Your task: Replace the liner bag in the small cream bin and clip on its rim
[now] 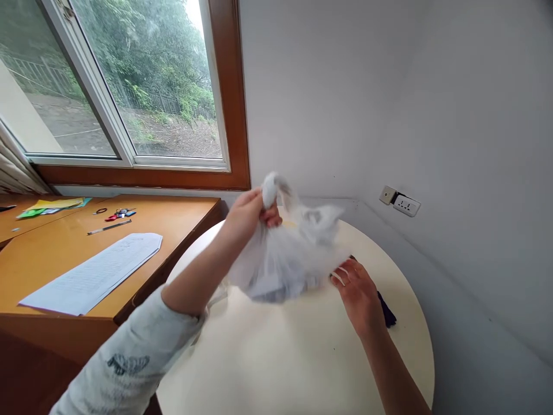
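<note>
My left hand (254, 213) is closed around the bunched handle of a white plastic bag (298, 253). The bag is lifted at the middle of the round table (276, 357), with greyish things showing dimly through its lower part. Just right of the bag, my right hand (356, 291) has its fingers loosely spread and seems to hold nothing; whether it touches the bag's edge I cannot tell. A dark navy, cloth-like thing (386, 310) lies on the table, partly hidden behind my right hand.
On the left, a brown wooden desk (190, 216) holds paper sheets (97, 274), a pen (109, 227), scissors (117, 217) and coloured papers (56, 204). White walls stand behind and to the right, with a power socket (406, 205). A window is at the upper left.
</note>
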Motion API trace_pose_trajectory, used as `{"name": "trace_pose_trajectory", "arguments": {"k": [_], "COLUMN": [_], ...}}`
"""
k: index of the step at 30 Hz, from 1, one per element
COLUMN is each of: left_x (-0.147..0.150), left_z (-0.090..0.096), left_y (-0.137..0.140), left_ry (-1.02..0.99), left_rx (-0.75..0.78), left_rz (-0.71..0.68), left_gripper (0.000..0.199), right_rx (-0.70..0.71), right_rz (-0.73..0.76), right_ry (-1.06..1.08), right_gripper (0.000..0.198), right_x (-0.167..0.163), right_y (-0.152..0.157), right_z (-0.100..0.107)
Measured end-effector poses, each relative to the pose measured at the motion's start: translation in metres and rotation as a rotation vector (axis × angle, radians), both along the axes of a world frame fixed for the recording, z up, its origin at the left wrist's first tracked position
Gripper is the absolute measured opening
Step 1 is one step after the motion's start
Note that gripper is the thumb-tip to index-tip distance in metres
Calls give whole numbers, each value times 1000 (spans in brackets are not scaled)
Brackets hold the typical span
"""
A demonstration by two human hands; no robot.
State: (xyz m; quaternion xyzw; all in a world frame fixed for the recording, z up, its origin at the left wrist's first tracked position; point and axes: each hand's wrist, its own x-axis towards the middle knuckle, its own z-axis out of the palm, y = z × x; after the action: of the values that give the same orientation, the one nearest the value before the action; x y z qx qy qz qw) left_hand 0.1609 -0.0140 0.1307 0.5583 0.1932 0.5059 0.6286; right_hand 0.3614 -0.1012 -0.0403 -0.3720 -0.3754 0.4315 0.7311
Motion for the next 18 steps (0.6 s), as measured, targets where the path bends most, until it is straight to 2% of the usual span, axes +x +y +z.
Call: {"name": "trace_pose_trajectory", "arguments": {"k": [2,4,7,12,18], "left_x": [6,13,26,45,53], "left_z": [25,40,42,10,-35], "left_y": [15,33,63,101,115], "left_ry": [-53,-94,-137,-72,36], "left_rx": [37,46,64,-8,-9], "left_rz": [101,162,173,244,280], "left_gripper": [26,26,24,26,30], "right_rx": [-39,-86,-110,-109,-127], "right_rz": [-19,-53,-71,-22,12], "right_ry": [23,-2,-81,-104,-95], "right_gripper": [21,19,16,16,16], "right_x": [-2,-5,-12,-18,-19], "right_y": [1,3,4,5,5], "right_z": [-16,-30,-44,-49,-53]}}
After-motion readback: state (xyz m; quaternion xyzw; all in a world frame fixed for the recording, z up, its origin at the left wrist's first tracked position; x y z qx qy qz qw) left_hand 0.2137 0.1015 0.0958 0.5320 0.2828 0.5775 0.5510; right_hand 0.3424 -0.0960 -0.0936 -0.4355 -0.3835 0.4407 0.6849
